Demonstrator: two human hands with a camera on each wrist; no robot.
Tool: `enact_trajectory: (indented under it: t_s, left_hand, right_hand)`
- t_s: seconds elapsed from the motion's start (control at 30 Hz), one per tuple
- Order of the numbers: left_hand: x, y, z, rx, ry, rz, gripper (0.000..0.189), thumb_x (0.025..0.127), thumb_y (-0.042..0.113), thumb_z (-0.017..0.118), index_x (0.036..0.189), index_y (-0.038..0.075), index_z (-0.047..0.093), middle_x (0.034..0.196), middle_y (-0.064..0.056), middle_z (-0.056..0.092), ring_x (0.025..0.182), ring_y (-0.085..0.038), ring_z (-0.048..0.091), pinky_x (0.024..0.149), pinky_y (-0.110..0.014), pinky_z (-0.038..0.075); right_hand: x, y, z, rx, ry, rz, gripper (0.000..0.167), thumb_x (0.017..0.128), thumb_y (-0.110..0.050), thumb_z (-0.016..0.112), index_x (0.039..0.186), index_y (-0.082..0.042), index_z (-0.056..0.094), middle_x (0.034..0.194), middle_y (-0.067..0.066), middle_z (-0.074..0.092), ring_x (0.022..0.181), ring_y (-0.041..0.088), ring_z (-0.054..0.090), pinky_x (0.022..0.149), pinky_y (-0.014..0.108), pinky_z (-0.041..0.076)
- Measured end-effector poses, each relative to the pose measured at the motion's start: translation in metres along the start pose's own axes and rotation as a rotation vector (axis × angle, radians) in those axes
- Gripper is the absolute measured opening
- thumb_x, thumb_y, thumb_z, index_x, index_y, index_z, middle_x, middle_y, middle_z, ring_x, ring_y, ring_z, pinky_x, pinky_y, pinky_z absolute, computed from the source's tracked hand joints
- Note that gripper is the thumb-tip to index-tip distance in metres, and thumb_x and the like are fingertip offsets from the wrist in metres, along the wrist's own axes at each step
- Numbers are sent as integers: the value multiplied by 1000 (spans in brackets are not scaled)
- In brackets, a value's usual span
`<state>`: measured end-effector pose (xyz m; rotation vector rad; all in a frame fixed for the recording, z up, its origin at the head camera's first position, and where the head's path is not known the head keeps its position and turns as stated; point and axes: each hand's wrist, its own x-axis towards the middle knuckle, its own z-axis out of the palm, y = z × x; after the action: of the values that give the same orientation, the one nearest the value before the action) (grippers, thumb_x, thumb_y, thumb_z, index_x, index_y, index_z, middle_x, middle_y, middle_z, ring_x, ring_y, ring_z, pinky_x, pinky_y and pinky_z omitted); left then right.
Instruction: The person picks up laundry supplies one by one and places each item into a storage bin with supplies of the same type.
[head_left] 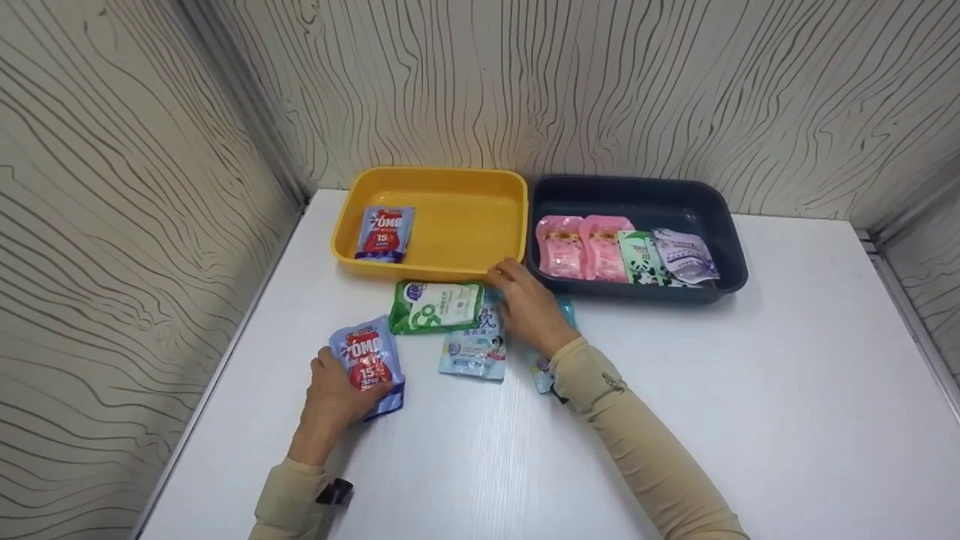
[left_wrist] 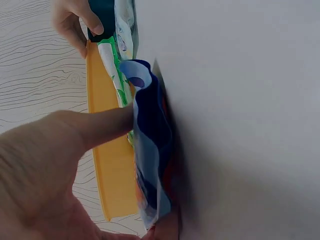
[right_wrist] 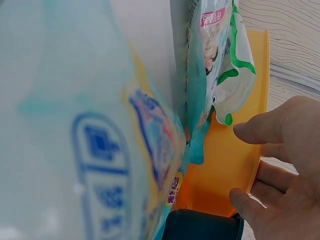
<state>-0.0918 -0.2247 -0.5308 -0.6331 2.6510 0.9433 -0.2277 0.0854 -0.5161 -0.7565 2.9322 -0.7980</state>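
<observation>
Blue OMO pouch (head_left: pixel 367 356): soft plastic, wavy-edged, at left of white bench (head_left: pixel 465 472). Glossy green-and-white pouch (head_left: pixel 435 307) overlaps pale-blue pouch (head_left: pixel 471 354) beside it. Behind: smooth, round-cornered yellow bin (head_left: pixel 469 217), dark bin (head_left: pixel 637 191). Left hand (head_left: pixel 331 401) pinches OMO pouch, thumb against fingers; right hand (head_left: pixel 529 304) spread, near yellow bin's rim, contact unclear.

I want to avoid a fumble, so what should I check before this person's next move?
1. Left hand grips the held OMO pouch: ok.
2. Held OMO pouch fully off the table: cannot tell.
3. Right hand holds nothing: ok, fingers spread.
4. Yellow bin has bare floor beside its own OMO pouch: ok.
5. Green pouch clear of the light-blue pouch: not ok, overlapping.
</observation>
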Motion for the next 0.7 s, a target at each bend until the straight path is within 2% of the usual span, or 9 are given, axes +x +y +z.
enact_trajectory:
  t_s: [0.17, 0.3, 0.47, 0.57, 0.7]
  left_hand:
    - [3, -1, -2, -68, -22, -33, 116, 87, 37, 89, 158, -14, 13, 147, -39, 44, 135, -54, 54, 113, -68, 47]
    - [3, -3, -2, -94, -18, -29, 108, 87, 38, 89, 155, -13, 22, 143, -38, 50, 131, -51, 58, 111, -66, 50]
    - [2, -9, -3, -164, 12, 50, 93, 92, 28, 84, 152, -11, 26, 142, -38, 53, 131, -51, 59, 109, -65, 51]
    - [1, -12, -5, -221, 6, 101, 81, 98, 21, 77, 153, -9, 26, 145, -38, 52, 136, -52, 56, 112, -66, 49]
    - [0, -15, -9, -293, -19, 126, 68, 103, 18, 69, 153, -6, 29, 151, -33, 49, 141, -50, 51, 118, -67, 43]
  right_hand:
    - [0, 0, 1, -28, 25, -42, 55, 97, 2, 71, 150, -5, 59, 157, 14, 51, 149, 29, 48, 126, 45, 39]
    - [0, 1, 1, -14, 16, -34, 55, 97, 2, 71, 151, -5, 59, 158, 15, 50, 150, 30, 47, 126, 46, 38]
    - [0, 1, 0, -5, 0, -18, 56, 97, 1, 71, 152, -7, 59, 160, 15, 48, 154, 30, 43, 128, 47, 36]
    - [0, 2, -1, -5, -2, -20, 57, 97, 2, 71, 151, -7, 59, 159, 14, 49, 151, 29, 46, 127, 46, 37]
    - [0, 2, -2, 6, -8, -6, 59, 97, 3, 71, 153, -7, 57, 161, 14, 47, 154, 30, 43, 128, 46, 36]
